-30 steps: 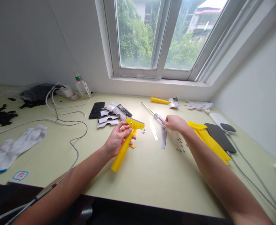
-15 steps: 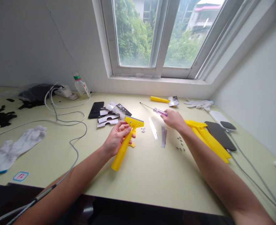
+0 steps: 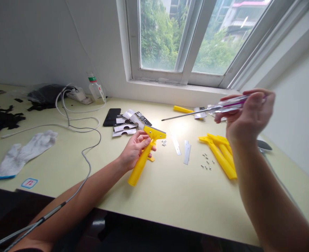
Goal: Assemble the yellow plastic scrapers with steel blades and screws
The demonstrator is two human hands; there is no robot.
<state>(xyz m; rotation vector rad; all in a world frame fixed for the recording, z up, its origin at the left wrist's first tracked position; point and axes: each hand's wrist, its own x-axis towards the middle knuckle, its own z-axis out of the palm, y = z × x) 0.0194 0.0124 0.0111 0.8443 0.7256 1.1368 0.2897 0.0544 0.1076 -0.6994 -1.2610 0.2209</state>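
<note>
My left hand (image 3: 134, 150) is closed around the neck of a yellow scraper (image 3: 141, 164), its head up with a blade edge and two screws showing. Raised at the right, my right hand (image 3: 248, 119) grips a screwdriver (image 3: 230, 105) by its clear purple handle, the shaft pointing left above the table. Below the scraper head lie several small nuts (image 3: 164, 142). Metal blades (image 3: 187, 152) rest in the middle of the table, and several screws (image 3: 206, 161) are scattered to their right. More yellow scraper handles (image 3: 222, 157) lie beside my right forearm, partly hidden by it.
Card packaging (image 3: 125, 127) and a black phone (image 3: 111, 117) lie behind my left hand. Another yellow scraper (image 3: 182, 109) is near the window. A grey cable (image 3: 88, 150) crosses my left forearm. A white glove (image 3: 25, 152), plastic bottle (image 3: 96, 91) and black scraps (image 3: 3, 117) are at left.
My right hand has lifted the screwdriver up from low over the table, toward the right and nearer to me. My left hand still holds the scraper. The view has shifted slightly.
</note>
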